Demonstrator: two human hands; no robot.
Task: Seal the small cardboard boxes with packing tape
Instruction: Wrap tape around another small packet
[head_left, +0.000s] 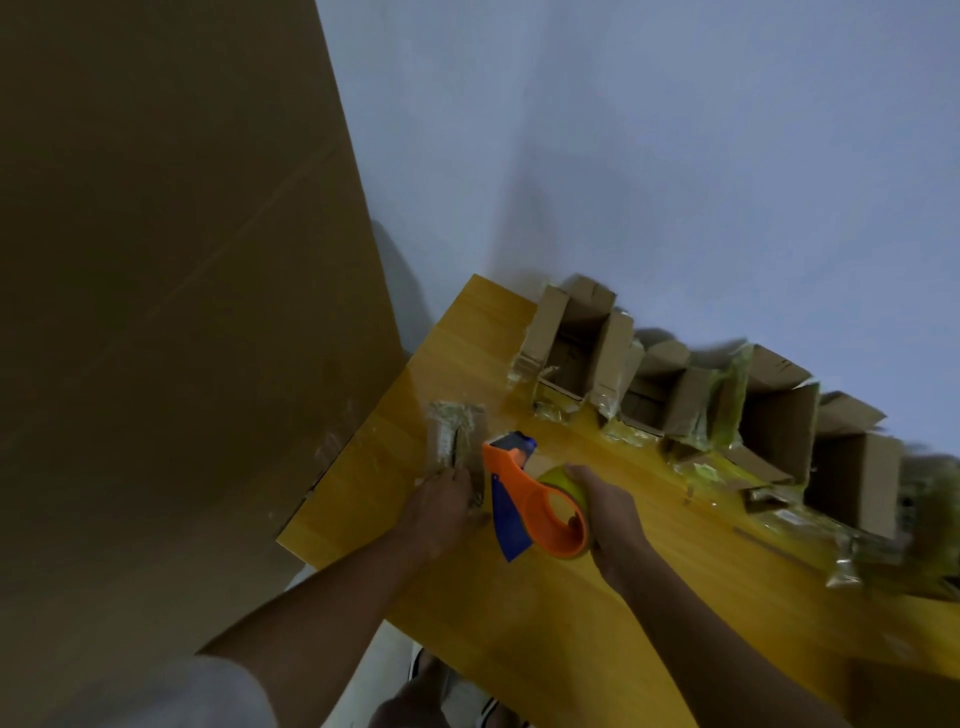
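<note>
Pale blue-grey wall (675, 156) fills the background, and a big brown cardboard sheet (156, 260) leans beside the yellow wooden table (519, 623) where I am working. I take the tape dispenser (524, 504) as my landmark: it is orange with a blue blade guard and carries a yellowish roll of packing tape (563, 480). My right hand (608, 514) is wrapped around that roll, fingers curled over its top and thumb hooked at the orange ring, clamped firmly on the dispenser. Just left of the dispenser sits the small box (457, 436) I am sealing, its top already shiny and wrinkled with tape. My left hand (441, 506) rests on the near end of this box, fingers bent down onto it; whether they actually grip it or only press, I cannot tell. Beyond the dispenser and off to its right, a row of open cardboard boxes (701, 395) stands along the far edge of the table, flaps up, with crumpled strips of tape around their bases. The far right end of that row is blurred.
</note>
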